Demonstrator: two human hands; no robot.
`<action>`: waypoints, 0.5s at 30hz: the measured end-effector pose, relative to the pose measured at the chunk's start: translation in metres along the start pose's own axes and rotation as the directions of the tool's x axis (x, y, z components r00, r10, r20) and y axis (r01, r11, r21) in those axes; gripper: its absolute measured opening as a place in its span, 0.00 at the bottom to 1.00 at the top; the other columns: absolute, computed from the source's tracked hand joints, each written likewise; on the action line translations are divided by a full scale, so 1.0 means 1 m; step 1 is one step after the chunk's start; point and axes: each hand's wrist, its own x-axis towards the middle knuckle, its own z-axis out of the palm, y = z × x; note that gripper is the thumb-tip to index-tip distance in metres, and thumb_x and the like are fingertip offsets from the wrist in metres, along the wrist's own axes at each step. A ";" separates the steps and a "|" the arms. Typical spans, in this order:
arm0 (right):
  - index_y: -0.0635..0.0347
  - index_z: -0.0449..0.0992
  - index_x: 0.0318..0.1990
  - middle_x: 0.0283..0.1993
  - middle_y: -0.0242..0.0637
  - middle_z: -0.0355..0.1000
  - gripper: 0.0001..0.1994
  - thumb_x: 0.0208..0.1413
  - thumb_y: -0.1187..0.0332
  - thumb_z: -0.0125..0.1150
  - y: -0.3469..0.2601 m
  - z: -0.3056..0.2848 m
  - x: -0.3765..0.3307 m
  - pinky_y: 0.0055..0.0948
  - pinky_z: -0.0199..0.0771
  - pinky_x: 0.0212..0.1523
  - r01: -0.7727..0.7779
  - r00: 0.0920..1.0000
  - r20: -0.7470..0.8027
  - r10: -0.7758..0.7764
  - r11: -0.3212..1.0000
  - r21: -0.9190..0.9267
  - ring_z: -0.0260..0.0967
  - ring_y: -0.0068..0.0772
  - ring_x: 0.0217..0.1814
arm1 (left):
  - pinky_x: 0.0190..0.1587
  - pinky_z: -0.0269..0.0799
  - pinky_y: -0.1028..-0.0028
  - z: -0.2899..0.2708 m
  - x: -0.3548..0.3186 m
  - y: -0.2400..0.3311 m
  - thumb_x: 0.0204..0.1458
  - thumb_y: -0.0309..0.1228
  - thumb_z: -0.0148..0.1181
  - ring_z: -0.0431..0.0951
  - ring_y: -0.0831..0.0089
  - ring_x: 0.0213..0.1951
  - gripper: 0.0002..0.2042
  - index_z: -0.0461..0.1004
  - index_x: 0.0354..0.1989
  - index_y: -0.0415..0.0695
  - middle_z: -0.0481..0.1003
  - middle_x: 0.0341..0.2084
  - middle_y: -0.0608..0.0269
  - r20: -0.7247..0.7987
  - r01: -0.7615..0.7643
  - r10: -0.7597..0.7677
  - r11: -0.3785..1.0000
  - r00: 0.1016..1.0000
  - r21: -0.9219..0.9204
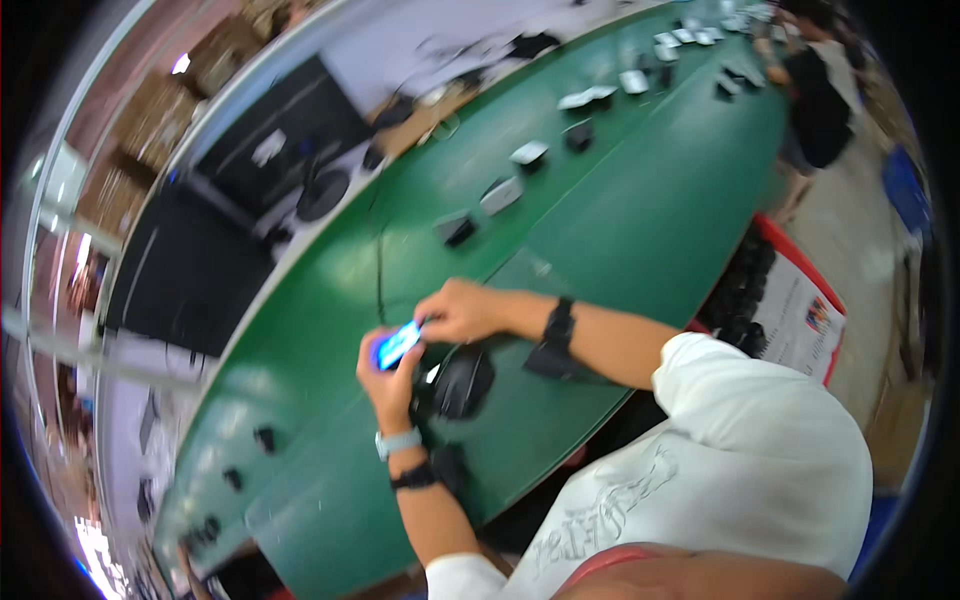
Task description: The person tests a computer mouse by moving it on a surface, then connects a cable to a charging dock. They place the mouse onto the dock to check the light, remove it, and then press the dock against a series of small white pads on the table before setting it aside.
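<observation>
Fingers of both hands pinch a small blue part (397,344) above the bench (620,220), steadying it; black mouse-like housing (462,382) at 5 o'clock.

Green table (600,200) is seen w/ small black and white items in a row. On it, a black round object (462,382); just above that, a bright blue-lit small device (397,345). White shirt (740,470) nr table's edge.

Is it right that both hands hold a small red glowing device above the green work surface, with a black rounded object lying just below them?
Not quite: the small glowing device is blue, not red, as the head view shows. The rest stands: the left hand and right hand hold it above the green work surface, with the black rounded object just below.
</observation>
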 end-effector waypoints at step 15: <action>0.64 0.68 0.61 0.52 0.49 0.76 0.32 0.54 0.55 0.72 -0.012 0.037 0.000 0.42 0.71 0.56 0.046 0.989 -0.138 -0.046 0.999 -0.005 0.72 0.51 0.57 | 0.46 0.67 0.78 0.001 0.006 -0.008 0.72 0.33 0.50 0.70 0.81 0.42 0.05 0.67 0.43 0.46 0.69 0.40 0.70 0.154 0.181 -0.122 0.868 0.981 -0.463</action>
